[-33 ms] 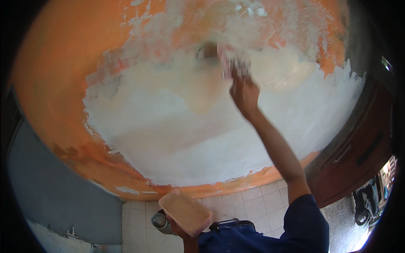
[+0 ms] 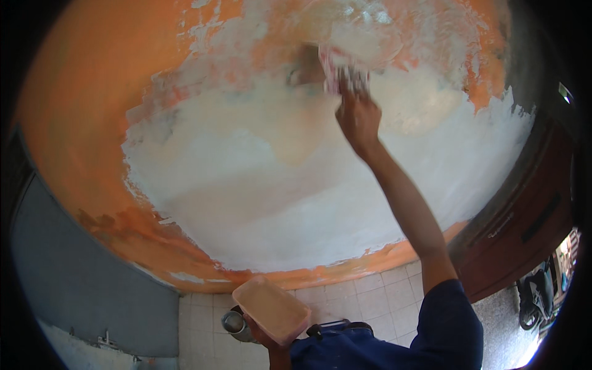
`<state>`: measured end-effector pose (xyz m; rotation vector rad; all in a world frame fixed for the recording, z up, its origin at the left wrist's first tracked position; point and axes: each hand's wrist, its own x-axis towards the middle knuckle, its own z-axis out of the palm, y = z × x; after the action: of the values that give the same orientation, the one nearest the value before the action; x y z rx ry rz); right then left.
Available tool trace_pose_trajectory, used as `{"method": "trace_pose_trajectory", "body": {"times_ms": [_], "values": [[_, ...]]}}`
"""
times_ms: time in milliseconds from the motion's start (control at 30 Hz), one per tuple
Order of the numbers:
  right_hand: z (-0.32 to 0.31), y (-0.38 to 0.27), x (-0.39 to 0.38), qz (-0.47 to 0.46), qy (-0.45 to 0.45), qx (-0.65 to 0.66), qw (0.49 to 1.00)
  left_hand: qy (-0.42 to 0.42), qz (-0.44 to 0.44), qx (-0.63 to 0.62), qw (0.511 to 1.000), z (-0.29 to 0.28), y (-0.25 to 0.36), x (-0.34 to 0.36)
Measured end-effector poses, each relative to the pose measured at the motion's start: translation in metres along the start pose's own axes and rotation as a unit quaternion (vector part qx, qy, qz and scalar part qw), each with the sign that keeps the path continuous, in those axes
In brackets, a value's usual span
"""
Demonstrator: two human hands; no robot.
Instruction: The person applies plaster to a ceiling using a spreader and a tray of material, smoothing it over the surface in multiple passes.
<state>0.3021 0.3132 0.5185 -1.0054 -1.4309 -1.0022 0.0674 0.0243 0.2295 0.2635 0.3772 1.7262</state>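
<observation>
One streaky pinkish spreader [image 2: 333,61] in curled right hand [image 2: 359,120] — tub [image 2: 298,330] in curled left hand [image 2: 259,335].

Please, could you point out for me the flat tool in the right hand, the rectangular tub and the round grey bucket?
Flat tool [image 2: 334,59]: head view, on its pale, red-streaked upper part.
Rectangular tub [image 2: 298,327]: head view, on its lower right wall.
Round grey bucket [image 2: 244,335]: head view, on its outer side.
</observation>
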Motion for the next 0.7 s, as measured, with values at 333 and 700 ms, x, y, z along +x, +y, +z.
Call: {"method": "trace_pose_trajectory", "body": {"times_ms": [333,700], "values": [[0.088,-0.062,-0.118,0.011,-0.226,0.002,0.974,0.052,-0.027,-0.077,0.995,0.009,-0.001,0.007],[0.001,-0.122,-0.246,0.101,-0.501,0.187,0.839,0.062,0.029,-0.002,0.998,0.041,0.012,-0.007]]}}
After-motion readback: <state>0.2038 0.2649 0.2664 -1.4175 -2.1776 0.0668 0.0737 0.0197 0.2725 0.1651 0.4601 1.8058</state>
